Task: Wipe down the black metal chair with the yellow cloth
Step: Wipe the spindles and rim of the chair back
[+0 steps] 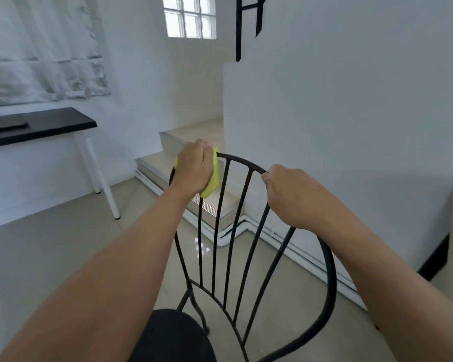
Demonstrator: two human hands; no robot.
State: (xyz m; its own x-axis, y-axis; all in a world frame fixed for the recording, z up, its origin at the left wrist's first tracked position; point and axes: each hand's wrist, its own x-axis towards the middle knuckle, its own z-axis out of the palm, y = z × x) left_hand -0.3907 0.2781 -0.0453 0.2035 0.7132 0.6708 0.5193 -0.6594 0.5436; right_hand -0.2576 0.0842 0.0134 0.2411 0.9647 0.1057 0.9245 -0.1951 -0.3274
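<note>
Fingers of the left hand (192,167) curl round the yellow cloth (213,178), clamping it onto the top rail (242,161) of the black metal chair (331,273), right at the rail's left shoulder where the hoop bends downward. Only a yellow edge shows past the palm and below the wrist; the fingertips themselves are hidden behind the rail. Over at the rail's right shoulder, the right hand (290,194) has its fingers folded over the bare metal, thumb tucked against it, a steadying grip. Between the two hands the crown of the rail sits uncovered, and thin spindles (247,205) fan down from it toward the round dark seat (173,335) well below the rail.

So this reads as the rail-wiping step, and early in the job, I'd say: spindles, seat and legs all look to be ahead. To do it well, wrap the cloth fully round the tube, not just over the top, so the underside comes clean in the same pass. Slide along the curve in one firm stroke toward the right hand, then shift that bracing grip so the patch beneath it isn't missed. The frame looks light, so the brace matters, or the chair could tip or skate on the glossy floor (50,257) under the rail. Mind the spindle joints just beneath the rail: likely dust traps.
</note>
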